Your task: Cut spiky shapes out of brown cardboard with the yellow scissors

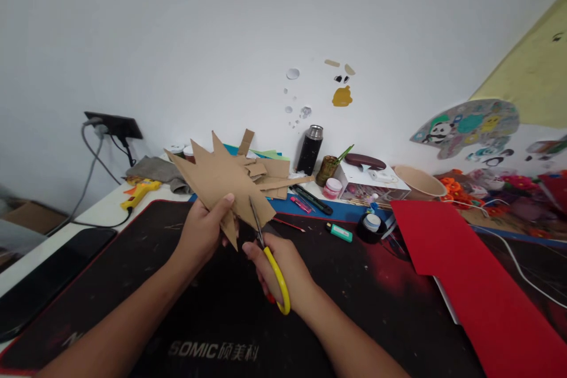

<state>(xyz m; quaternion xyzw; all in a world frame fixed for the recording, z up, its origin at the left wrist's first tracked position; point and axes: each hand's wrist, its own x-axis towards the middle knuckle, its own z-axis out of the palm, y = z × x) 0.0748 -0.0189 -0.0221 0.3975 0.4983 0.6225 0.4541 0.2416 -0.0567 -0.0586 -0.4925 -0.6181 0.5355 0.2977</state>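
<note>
A brown piece of cardboard with jagged, pointed edges is held above the black desk mat. My left hand grips its lower left side, thumb on top and fingers underneath. My right hand is closed round the yellow-handled scissors, which show a bit of red low on the handle. The scissor blades point up and away, lying at the lower right part of the cardboard, near its edge. Part of the left fingers is hidden under the cardboard.
Behind lie cardboard scraps, a black thermos and a utility knife. A yellow glue gun and phone sit left. Red card covers the right side; a green-white lighter lies on the mat.
</note>
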